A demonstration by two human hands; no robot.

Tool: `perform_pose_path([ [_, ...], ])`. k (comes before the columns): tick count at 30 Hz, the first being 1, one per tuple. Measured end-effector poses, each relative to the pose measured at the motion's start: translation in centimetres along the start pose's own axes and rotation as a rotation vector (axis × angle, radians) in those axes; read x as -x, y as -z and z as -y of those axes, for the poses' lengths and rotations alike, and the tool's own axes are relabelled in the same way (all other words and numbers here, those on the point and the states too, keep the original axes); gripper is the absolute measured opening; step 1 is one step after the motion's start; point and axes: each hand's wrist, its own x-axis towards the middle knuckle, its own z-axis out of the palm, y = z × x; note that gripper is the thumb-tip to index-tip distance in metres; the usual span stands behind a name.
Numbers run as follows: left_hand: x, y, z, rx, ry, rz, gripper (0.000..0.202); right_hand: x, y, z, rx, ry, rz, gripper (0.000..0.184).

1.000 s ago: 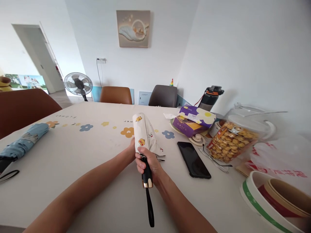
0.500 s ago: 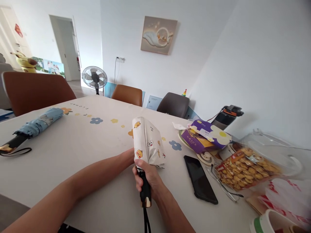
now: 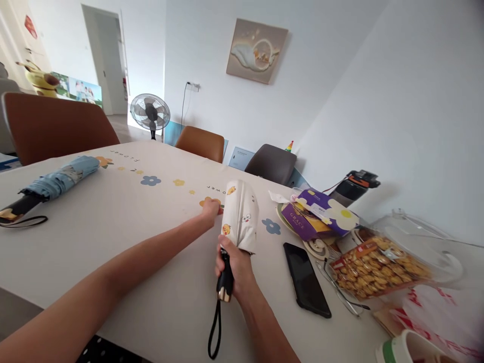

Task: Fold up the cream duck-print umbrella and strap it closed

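My right hand [image 3: 233, 265] is wrapped round the black handle of a folded cream umbrella [image 3: 240, 217] printed with small cartoon faces. The umbrella points away from me, and its black wrist strap [image 3: 215, 327] hangs down toward the table edge. My left hand [image 3: 211, 207] reaches further out and touches the left side of the cream canopy near its far end. Its fingers are bent against the fabric, and most of them are hidden behind the umbrella.
A folded light-blue umbrella [image 3: 53, 184] lies at the table's left. A black phone [image 3: 306, 286] lies right of my hands, then a purple box [image 3: 315, 214], a dark bottle [image 3: 353, 185], a snack bag [image 3: 374, 269] and a clear container. Brown chairs [image 3: 55, 127] and a fan [image 3: 150, 113] stand beyond the flowered tablecloth [image 3: 124, 222].
My left hand slid from the canopy's base near the handle up along its left side toward the far end. The view shifted left and the strap now hangs looped.
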Motion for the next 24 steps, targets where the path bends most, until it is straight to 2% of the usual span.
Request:
perform_pose_path([
  [2, 0.4, -0.2, -0.6, -0.063, -0.008, -0.001, 0.026, -0.6, 0.3, 0.3, -0.061, -0.03, -0.11, 0.031],
  [4, 1.7, -0.9, -1.4, -0.142, -0.084, 0.079, 0.016, -1.0, 0.6, 0.5, -0.099, -0.118, -0.149, 0.03],
  [5, 2.5, -1.3, -1.7, -0.188, -0.139, 0.176, 0.014, -1.1, 0.6, 0.5, -0.113, -0.141, -0.149, 0.029],
  [8, 5.3, -2.3, -2.4, -0.55, -0.466, 0.621, 0.027, -1.0, 0.6, 0.4, -0.11, -0.105, -0.11, 0.021],
  [10, 6.7, -2.6, -2.3, -0.769, -0.592, 0.768, 0.038, -0.8, 0.4, 0.2, -0.082, -0.055, -0.081, 0.014],
  [14, 7.5, -3.0, -1.7, -1.007, -0.748, 0.794, 0.035, -0.5, 0.2, 0.0, -0.053, -0.034, -0.062, 0.01],
  [18, 7.4, -3.3, -1.9, -1.195, -0.88, 0.843, 0.019, -0.6, 0.0, -0.2, -0.046, -0.025, -0.079, 0.014],
  [24, 7.8, -4.0, -1.8, -1.416, -1.081, 0.758, 0.012, -1.0, 0.0, -0.7, -0.093, -0.011, -0.119, 0.019],
])
